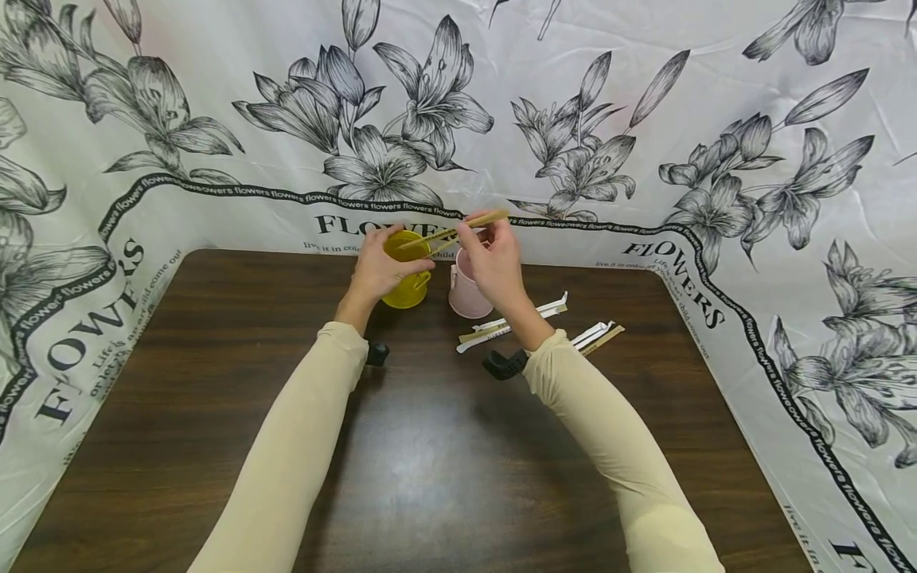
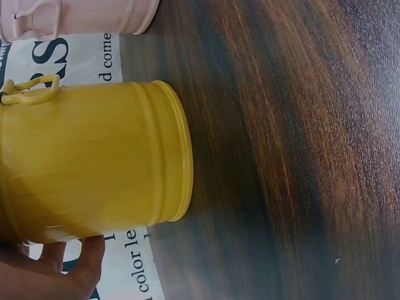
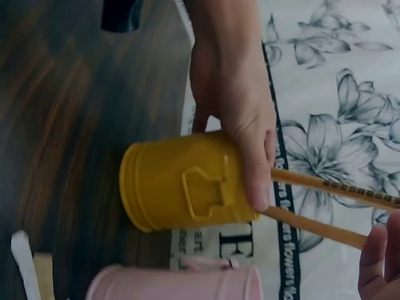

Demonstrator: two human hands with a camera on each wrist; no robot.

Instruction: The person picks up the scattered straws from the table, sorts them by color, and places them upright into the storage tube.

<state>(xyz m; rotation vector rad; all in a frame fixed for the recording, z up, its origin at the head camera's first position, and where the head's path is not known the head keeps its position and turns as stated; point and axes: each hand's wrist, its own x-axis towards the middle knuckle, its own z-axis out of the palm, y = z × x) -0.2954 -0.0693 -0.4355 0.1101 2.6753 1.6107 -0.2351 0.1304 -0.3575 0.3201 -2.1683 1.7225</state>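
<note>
My left hand (image 1: 376, 269) holds the yellow bucket (image 1: 407, 294) by its upper part, thumb on the near side and fingers around the far side. The bucket stands upright at the back of the table. Two slim tan chopsticks (image 3: 328, 230) slant from its mouth toward my right hand (image 1: 496, 264), which pinches them above the pink bucket (image 1: 469, 296). One chopstick carries a row of dark marks. Their lower ends reach the yellow rim beside my left thumb. The pink bucket stands just right of the yellow one, partly covered by my right hand.
Several white and tan narrow strips (image 1: 494, 333) lie on the dark wooden table (image 1: 430, 461) right of the pink bucket. More of them (image 1: 600, 337) lie farther right, partly behind my right sleeve. A flower-printed white cloth (image 1: 559, 119) hangs along the table's back edge.
</note>
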